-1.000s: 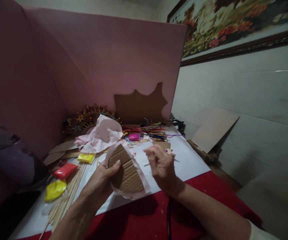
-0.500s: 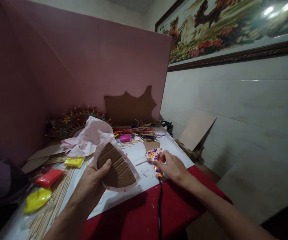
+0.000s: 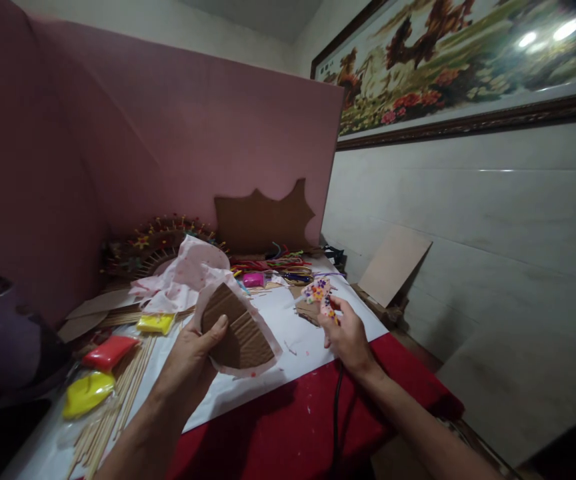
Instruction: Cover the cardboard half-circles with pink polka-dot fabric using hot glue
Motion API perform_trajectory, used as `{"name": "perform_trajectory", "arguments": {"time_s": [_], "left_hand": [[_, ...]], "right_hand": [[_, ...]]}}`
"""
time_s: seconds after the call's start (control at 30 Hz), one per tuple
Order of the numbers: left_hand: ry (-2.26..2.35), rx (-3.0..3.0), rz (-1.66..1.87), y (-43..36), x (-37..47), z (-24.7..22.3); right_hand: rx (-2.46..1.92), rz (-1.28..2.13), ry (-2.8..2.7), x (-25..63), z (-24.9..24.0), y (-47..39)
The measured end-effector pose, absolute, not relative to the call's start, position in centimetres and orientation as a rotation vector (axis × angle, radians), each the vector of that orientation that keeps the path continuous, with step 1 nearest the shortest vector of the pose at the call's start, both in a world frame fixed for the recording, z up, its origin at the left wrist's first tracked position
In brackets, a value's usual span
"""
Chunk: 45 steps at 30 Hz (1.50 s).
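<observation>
My left hand (image 3: 195, 347) grips a wedge-shaped cardboard piece (image 3: 238, 327), thumb pressed on its brown face. White spotted fabric or thin paper shows as a border around its edges. To the right, my right hand (image 3: 345, 337) is closed around the handle of a flower-patterned hot glue gun (image 3: 319, 293), held above the table. A black cord (image 3: 338, 407) runs down from it over the red cloth. Beneath the gun, a small cardboard scrap (image 3: 308, 312) lies on the white sheet (image 3: 283, 307). Crumpled spotted fabric or paper (image 3: 183, 280) lies behind my left hand.
Yellow (image 3: 88, 395) and red clay packets (image 3: 111, 352) lie at left among thin wooden sticks (image 3: 135, 377). Scissors (image 3: 298, 275) and a pink packet (image 3: 253, 279) sit at the back. A cut cardboard shape (image 3: 263, 220) leans on the pink panel. Red cloth (image 3: 278, 420) covers the near edge.
My right hand has lifted the glue gun off the sheet and turned it, uncovering the cardboard scrap. My left hand still holds the cardboard piece. The view has shifted slightly.
</observation>
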<state>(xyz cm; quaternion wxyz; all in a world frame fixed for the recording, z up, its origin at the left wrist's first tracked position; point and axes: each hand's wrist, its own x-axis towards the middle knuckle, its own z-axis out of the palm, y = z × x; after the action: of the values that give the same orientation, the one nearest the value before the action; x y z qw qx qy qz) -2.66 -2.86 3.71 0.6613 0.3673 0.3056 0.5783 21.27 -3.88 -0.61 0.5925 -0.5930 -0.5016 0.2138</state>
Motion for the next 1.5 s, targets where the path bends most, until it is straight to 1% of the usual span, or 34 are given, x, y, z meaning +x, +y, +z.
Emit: {"name": "perform_trajectory", "arguments": {"time_s": [0.07,0.13,0.2,0.3,0.4,0.5,0.63,0.8,0.97,1.17,1.37,1.5], "left_hand": [[0.695,0.82,1.306,-2.7,-2.7,3.6],[0.691,0.823,1.298,-2.6,-2.8,3.4],[0.693,0.832,1.289,-2.6,-2.8,3.3],[0.702,0.84,1.25,-2.7,-2.9,3.1],[0.68,0.843,1.2,-2.8,-2.9,3.1],[0.658,0.861,1.159,-2.9,-3.0,3.2],[0.603,0.876,1.117,-3.2,-2.9,3.5],[0.575,0.887,1.104,-3.3,-2.6,3.3],[0.607,0.901,1.081,-3.3,-2.3,2.8],[0.612,0.905,1.074,-3.6,-2.1,3.0],[0.598,0.902,1.076,-3.5,-2.1,2.7],[0.602,0.9,1.076,-3.3,-2.1,2.5]], "right_hand": [[-1.041,0.872,-0.989,21.3,0.3,-4.3],[-0.814,1.152,-0.849,21.1,1.2,-4.8],[-0.737,1.323,-0.78,20.7,2.0,-5.3],[-0.738,1.447,-0.849,19.8,3.1,-5.6],[-0.7,1.44,-1.099,19.0,4.3,-5.4],[-0.732,1.305,-1.394,18.5,5.3,-4.7],[-0.878,1.247,-1.608,17.7,4.7,-4.1],[-0.935,1.168,-1.554,16.5,2.8,-4.7],[-0.896,1.067,-1.585,16.1,2.9,-5.3],[-0.843,1.107,-1.599,16.2,2.9,-5.4],[-0.899,1.084,-1.609,16.4,2.6,-5.7],[-0.845,1.182,-1.567,16.1,3.2,-5.7]]}}
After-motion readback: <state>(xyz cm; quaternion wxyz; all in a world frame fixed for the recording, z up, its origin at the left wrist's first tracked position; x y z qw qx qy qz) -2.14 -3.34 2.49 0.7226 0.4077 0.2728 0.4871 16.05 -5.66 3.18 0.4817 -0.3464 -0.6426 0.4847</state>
